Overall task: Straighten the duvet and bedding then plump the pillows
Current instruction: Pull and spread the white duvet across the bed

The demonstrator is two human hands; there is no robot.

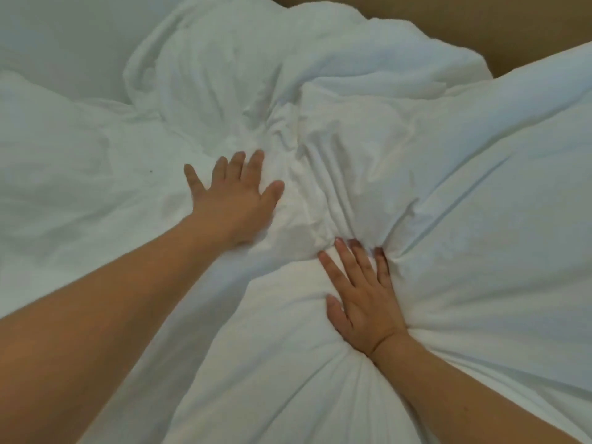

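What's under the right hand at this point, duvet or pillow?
The right hand presses flat into puffy white bedding, with creases fanning out around it. The fabric looks like a duvet or pillow, but which one cannot be told. Whatever lies beneath it is covered.

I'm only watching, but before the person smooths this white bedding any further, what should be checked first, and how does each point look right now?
1. Left hand flat on the duvet, fingers spread: ok.
2. Right hand pressing down, fingers straight, tips sunk into a fold: ok.
3. Neither hand has bunched cloth in a grip: ok.
4. Duvet lying smooth: not ok, a rumpled heap sits beyond the hands and creases fan out from the right hand.
5. Pillows plumped: cannot tell, no pillow can be told apart from the white bedding.
6. Bed edges squared: cannot tell, only a strip of brown surface shows at the top.
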